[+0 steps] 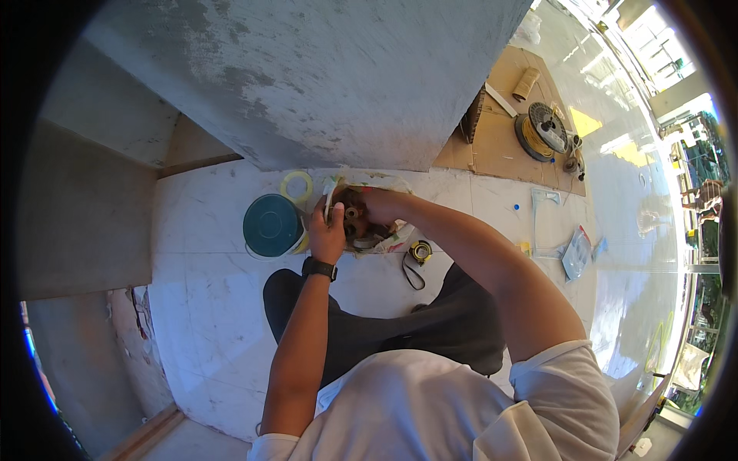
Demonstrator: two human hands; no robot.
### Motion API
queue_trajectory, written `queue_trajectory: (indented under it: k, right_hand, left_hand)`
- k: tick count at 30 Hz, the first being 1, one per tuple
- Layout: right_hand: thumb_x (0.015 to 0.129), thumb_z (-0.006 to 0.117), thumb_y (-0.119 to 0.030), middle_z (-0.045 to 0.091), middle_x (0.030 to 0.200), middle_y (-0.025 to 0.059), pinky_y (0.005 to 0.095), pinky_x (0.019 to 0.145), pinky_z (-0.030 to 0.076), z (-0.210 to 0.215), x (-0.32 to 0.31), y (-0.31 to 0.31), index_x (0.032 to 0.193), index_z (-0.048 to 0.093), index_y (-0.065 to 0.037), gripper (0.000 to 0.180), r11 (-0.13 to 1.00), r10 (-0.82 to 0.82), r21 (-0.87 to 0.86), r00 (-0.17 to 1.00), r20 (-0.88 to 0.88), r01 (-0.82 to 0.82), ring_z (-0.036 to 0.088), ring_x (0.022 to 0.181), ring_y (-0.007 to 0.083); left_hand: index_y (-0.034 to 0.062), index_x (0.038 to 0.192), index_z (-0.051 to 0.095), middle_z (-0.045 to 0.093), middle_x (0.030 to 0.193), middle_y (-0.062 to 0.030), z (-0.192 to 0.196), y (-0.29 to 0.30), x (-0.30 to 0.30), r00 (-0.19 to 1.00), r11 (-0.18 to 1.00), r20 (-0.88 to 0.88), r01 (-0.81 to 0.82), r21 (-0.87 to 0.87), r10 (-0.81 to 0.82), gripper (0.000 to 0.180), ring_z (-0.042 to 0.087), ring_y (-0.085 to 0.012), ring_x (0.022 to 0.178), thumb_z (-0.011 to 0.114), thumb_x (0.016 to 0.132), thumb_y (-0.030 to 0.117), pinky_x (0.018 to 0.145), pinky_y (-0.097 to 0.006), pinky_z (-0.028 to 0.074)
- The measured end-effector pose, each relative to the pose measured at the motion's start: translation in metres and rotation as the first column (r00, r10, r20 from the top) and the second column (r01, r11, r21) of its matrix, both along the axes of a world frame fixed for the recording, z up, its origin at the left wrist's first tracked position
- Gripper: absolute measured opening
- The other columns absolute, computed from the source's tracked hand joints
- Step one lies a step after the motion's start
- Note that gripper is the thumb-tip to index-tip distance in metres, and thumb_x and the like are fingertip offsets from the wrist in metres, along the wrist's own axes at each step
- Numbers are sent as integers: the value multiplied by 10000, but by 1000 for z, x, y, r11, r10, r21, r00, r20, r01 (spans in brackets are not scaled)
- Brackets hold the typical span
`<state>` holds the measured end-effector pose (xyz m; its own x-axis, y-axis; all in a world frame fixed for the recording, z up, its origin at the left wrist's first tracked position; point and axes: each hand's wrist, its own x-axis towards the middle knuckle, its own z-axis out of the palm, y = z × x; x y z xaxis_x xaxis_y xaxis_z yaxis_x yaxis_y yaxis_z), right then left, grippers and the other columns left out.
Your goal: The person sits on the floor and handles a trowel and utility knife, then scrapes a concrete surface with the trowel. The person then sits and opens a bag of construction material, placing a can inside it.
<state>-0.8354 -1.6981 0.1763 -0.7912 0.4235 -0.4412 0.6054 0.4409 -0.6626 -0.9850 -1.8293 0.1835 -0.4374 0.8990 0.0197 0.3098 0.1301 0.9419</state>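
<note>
On the floor in front of my crossed legs lies an opened plastic bag (392, 244), pale with coloured print. Small brown and metallic-looking pieces (354, 219) show inside it, too small to name. My left hand (327, 237), with a dark watch on its wrist, pinches the bag's left rim between thumb and fingers. Over the bag's far side, my right hand (377, 203) reaches down into it; its fingertips are hidden among the contents. A tub with a teal lid (273, 224) stands just left of my left hand. Behind that tub is a pale yellow tape ring (296, 186).
A tape measure (420, 251) with a black strap lies near my right knee. Flat cardboard (496, 146) at the far right bears a spool of yellow wire (542, 132). A plastic packet (576, 252) lies right of me. Beyond the bag rises a grey plastered block (330, 84).
</note>
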Motion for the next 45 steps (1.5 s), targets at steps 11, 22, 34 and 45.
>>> queue_trajectory:
  k: [11,22,34,45]
  right_hand:
    - [944,575,-437,733,1146,150,435,933,539,30,1,-23,1143,735,-136,395,888,349,87,785,511,-451,692,1080,320]
    - [934,654,-251,740,777,112,334,722,588,148,87,-1,952,739,24,288,873,-97,-487,985,-141,17,736,749,206]
    - [657,887,-426,556,1360,242,452,1007,544,-107,150,-27,1418,461,-73,941,937,-313,331,690,653,113,620,1224,385]
    - [725,865,-351,662,1148,202,434,879,556,257,110,-31,1342,549,-46,757,879,-124,432,971,-203,203,685,1044,325]
  left_hand:
    - [-71,1489,411,570,1385,-248,-13,-10,30,908,924,210,-320,-208,361,804,565,-358,1272,704,952,451,1064,-425,447]
    - [2,1400,559,648,1321,-136,-12,-8,14,819,974,529,-165,-154,222,572,620,-238,1195,739,936,284,997,-360,481]
    - [66,1416,572,670,1319,-122,-6,4,7,913,979,390,-42,-201,119,562,650,-256,1191,724,907,249,995,-382,500]
    - [93,1391,623,626,1379,-70,2,9,4,576,947,761,-79,-312,298,430,559,-200,1270,638,1009,288,1041,-377,427]
